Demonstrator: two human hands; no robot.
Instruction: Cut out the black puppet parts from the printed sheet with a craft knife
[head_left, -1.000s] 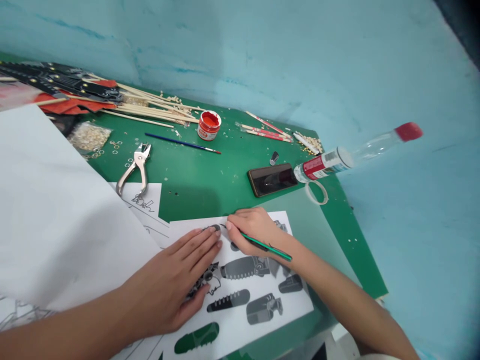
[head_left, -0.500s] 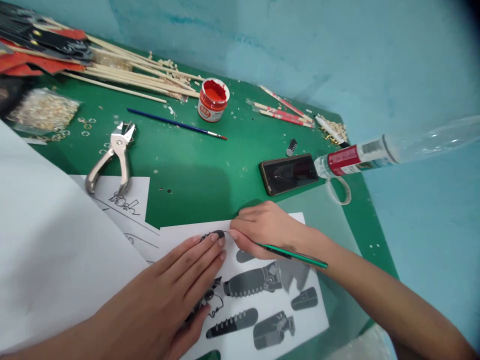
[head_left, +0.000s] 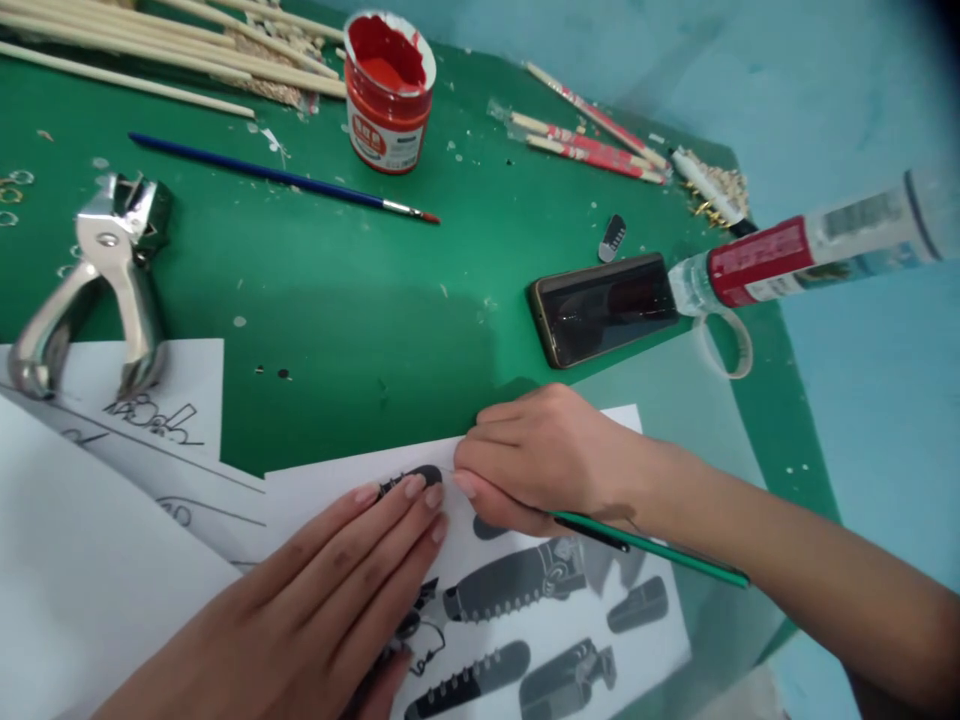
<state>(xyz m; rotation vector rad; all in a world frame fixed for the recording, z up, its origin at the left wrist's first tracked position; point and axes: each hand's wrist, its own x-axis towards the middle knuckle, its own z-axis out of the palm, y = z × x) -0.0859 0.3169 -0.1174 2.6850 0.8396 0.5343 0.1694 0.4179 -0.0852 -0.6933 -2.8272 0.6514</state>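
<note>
My left hand (head_left: 337,580) lies flat with fingers stretched together, pressing on a white printed sheet (head_left: 292,485). Its fingertips rest on a dark, rounded printed shape (head_left: 426,478) near the sheet's upper edge. Just to the right, my right hand (head_left: 540,460) is closed around a slim green pen-like tool (head_left: 675,560). The tool's shaft points back along the forearm, and its tip end is hidden by the fingers at the dark shape. More grey and black printed shapes (head_left: 517,580) show on the sheet below my right hand.
Beyond the hands are a metal hole punch (head_left: 112,270), a blue paintbrush (head_left: 285,178), an open jar of red paint (head_left: 390,120), wooden sticks (head_left: 150,50) and wrapped chopsticks (head_left: 585,150). A phone (head_left: 604,310), a bottle (head_left: 780,255) and a tape roll (head_left: 731,345) are at right.
The view has moved closer, so the punch, brush and jar appear larger and further left. Both hands keep their places on the sheet; the green tool now lies lower along the wrist.
</note>
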